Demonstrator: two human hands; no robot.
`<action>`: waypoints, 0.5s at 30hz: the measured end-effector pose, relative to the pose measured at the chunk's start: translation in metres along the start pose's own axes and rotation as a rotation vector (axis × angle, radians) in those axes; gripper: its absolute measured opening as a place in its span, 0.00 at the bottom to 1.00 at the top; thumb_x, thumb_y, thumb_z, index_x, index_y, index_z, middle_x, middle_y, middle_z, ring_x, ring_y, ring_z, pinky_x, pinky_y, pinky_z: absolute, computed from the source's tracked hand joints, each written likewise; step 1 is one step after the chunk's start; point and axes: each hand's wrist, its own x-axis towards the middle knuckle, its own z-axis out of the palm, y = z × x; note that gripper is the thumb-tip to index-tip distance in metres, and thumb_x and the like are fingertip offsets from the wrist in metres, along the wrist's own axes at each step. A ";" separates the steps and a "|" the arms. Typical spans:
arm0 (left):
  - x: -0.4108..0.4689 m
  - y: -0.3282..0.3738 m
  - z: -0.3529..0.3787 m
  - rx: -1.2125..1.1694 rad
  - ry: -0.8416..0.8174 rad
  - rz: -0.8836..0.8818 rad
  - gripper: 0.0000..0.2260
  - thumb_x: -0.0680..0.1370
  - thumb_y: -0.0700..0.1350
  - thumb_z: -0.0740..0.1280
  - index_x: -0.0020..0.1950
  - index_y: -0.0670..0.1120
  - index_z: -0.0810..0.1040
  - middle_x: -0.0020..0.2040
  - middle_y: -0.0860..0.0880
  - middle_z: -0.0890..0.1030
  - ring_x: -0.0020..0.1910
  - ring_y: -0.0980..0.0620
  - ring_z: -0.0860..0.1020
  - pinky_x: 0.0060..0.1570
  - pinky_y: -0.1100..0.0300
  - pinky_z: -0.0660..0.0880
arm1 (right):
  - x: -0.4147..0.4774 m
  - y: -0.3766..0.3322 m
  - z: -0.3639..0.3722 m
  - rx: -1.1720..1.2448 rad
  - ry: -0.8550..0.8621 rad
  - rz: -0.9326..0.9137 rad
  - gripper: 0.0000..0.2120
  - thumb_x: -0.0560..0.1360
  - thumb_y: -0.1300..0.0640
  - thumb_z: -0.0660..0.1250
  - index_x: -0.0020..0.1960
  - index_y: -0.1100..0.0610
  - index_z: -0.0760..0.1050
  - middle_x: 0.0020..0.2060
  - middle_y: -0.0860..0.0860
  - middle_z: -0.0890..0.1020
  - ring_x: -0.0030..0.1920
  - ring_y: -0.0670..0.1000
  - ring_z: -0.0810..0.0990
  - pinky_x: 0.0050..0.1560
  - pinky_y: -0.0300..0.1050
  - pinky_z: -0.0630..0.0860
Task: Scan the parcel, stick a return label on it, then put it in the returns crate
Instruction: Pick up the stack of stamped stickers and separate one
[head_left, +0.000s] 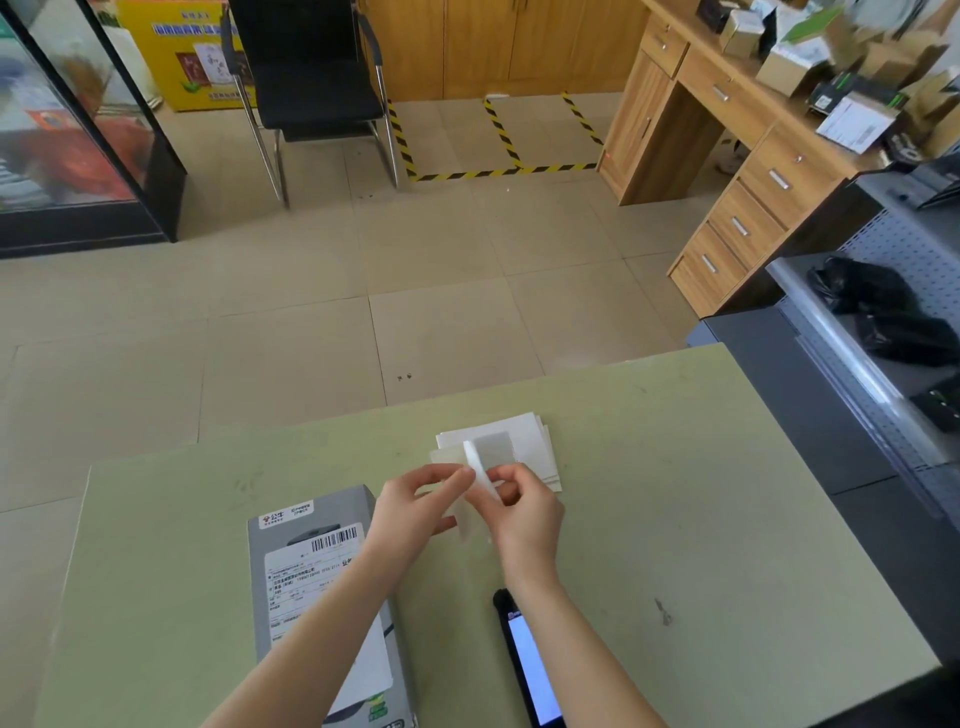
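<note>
Two hands pinching label (478, 470), parcel (317, 587) (left)

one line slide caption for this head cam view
Both hands, left hand and right hand, peel a label above the green table, parcel and handheld scanner alongside.

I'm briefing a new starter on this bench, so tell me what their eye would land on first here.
First, the two hands at the middle of the green table: the left hand and right hand pinch a white label, apparently peeling it from its backing, just in front of a small stack of label sheets. Next, the grey parcel with its barcode lies under the left forearm, and a lit handheld scanner lies under the right.
</note>
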 end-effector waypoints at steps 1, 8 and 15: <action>-0.001 0.001 0.000 0.009 0.017 0.005 0.18 0.64 0.60 0.74 0.49 0.53 0.84 0.46 0.56 0.86 0.47 0.60 0.83 0.45 0.56 0.82 | -0.003 0.002 0.003 -0.003 -0.018 -0.017 0.10 0.67 0.55 0.77 0.35 0.51 0.76 0.23 0.44 0.74 0.26 0.40 0.73 0.29 0.30 0.69; -0.001 0.000 -0.005 0.263 0.042 0.057 0.23 0.71 0.49 0.72 0.65 0.61 0.73 0.59 0.53 0.76 0.53 0.51 0.81 0.53 0.51 0.78 | -0.016 0.018 0.008 -0.194 -0.008 -0.274 0.07 0.67 0.65 0.74 0.39 0.57 0.77 0.35 0.49 0.79 0.32 0.48 0.74 0.35 0.44 0.76; 0.006 -0.013 -0.007 0.159 0.119 -0.163 0.07 0.71 0.41 0.69 0.48 0.45 0.84 0.47 0.46 0.83 0.45 0.49 0.83 0.41 0.57 0.83 | -0.021 0.031 0.008 -0.341 0.008 -0.434 0.13 0.63 0.60 0.79 0.33 0.55 0.74 0.30 0.47 0.76 0.32 0.49 0.75 0.29 0.38 0.70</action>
